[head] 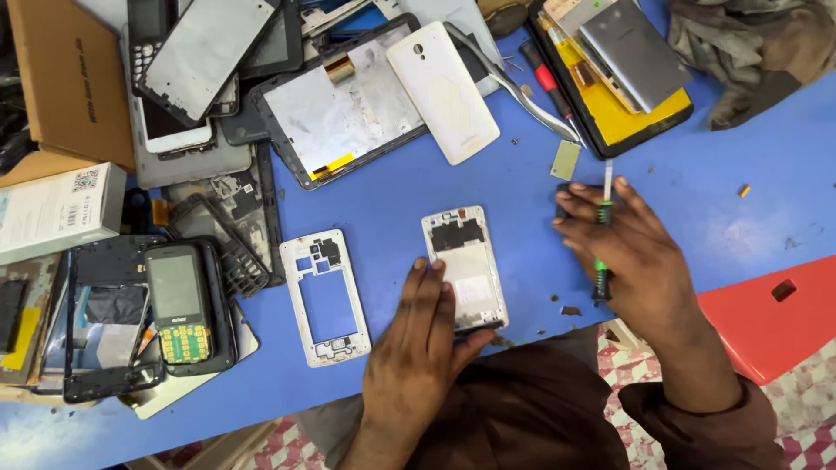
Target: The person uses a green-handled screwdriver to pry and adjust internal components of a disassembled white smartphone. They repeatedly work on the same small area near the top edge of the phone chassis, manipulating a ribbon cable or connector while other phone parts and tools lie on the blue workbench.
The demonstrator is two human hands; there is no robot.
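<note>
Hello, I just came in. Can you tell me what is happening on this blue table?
A person sits at a blue table strewn with phone parts. The left hand rests flat on an opened white phone with its back cover off. The right hand holds a green-handled screwdriver and touches a small dark part on the table. A white phone frame lies apart, to the left of the opened phone. Behind it lie a white back cover, a tablet panel and tweezers.

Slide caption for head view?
Left hand steadies an opened white phone; right hand grips a green-handled screwdriver.
</note>
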